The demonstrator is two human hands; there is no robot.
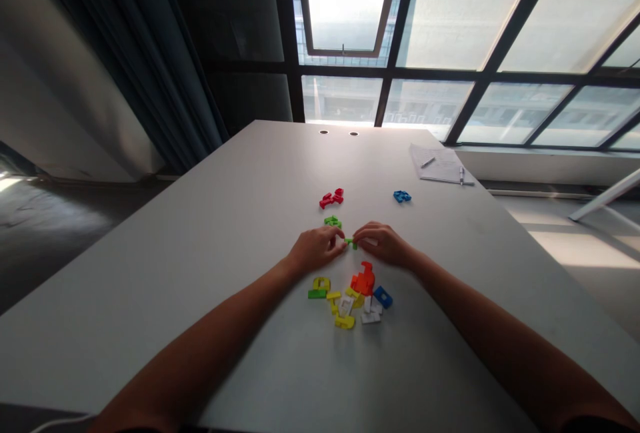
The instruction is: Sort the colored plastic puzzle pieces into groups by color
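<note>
My left hand point(316, 250) and my right hand point(383, 244) meet over the grey-white table point(200, 286), their fingertips pinching a small green plastic piece point(351, 243) from either side. Just beyond them lies another green piece point(333, 221). Farther out are a joined red plastic shape point(331, 198) and a blue piece point(402, 196). Nearer me, below the hands, is a loose heap of yellow point(344, 321), white point(371, 317), orange-red point(363, 279) and blue point(383, 297) pieces.
Sheets of paper point(440, 164) with pens point(461, 175) lie at the far right of the table. Two small round holes point(339, 132) mark its far edge. Large windows stand behind it, a dark curtain point(170, 66) hangs left, and a white frame point(607, 196) shows right.
</note>
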